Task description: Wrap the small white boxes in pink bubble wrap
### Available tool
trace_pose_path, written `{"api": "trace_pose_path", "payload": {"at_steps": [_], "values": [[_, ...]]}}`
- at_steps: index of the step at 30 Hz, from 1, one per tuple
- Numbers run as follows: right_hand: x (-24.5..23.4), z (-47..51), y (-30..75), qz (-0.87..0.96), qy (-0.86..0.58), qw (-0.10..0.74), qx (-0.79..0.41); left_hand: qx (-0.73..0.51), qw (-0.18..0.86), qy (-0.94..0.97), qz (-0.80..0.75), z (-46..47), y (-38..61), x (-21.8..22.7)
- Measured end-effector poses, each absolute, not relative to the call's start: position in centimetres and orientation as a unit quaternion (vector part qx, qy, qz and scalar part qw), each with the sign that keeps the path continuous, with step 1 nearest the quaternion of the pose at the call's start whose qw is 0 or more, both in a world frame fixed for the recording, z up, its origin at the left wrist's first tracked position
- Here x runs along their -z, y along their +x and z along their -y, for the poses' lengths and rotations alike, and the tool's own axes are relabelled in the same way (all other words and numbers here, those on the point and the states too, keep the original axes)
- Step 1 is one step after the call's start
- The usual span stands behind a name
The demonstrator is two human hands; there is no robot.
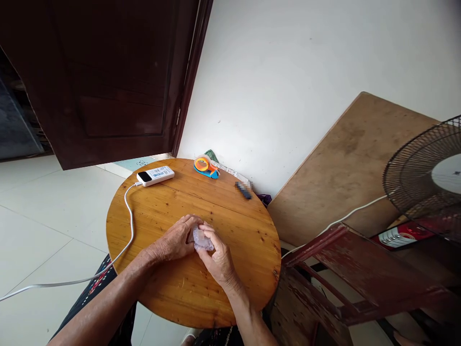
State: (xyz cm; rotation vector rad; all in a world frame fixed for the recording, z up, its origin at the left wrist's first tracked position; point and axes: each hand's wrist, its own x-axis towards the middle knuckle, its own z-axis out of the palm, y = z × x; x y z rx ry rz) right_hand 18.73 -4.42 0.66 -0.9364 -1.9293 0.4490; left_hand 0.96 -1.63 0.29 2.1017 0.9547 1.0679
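Note:
Between my two hands, over the middle of the round wooden table (162, 211), is a small pale-lilac translucent thing (202, 238). It looks like a clear plastic packet or case, but its exact kind does not show. My left hand (179, 239) curls around its left side, thumb toward me. From the right, my right hand (218, 257) closes on it, with fingers over the top edge and thumb at the near side. Its outer edges are partly covered by my fingers.
A white power bank (155, 176) with a white cable (131, 226) lies at the table's back left. An orange and blue tape dispenser (206, 166) and a blurred dark object (243, 190) sit at the back. A fan (425, 178) and reddish wooden chair (374, 269) stand right.

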Motion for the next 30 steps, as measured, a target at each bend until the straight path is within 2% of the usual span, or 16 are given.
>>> {"api": "trace_pose_path", "payload": {"at_steps": [5, 9, 14, 21, 30], "values": [[0.1, 4.3, 18.5, 0.805, -0.382, 0.439, -0.114, -0.405, 0.296, 0.772, -0.391, 1.4, 1.4, 0.1], [-0.4, 4.1, 18.5, 0.797, -0.392, 0.446, -0.115, -0.424, 0.306, 0.748, -0.409, 1.5, 1.6, -0.3], [-2.5, 3.3, 18.9, 0.760, -0.439, 0.420, -0.230, -0.390, 0.368, 0.703, -0.467, 1.8, 1.7, -1.2], [-3.0, 0.0, 18.8, 0.680, -0.468, 0.390, -0.407, -0.317, 0.327, 0.706, -0.542, 1.9, 1.5, -1.7], [-2.6, -0.8, 19.0, 0.645, -0.467, 0.416, -0.439, -0.349, 0.458, 0.666, -0.474, 1.6, 1.3, -2.3]]}}
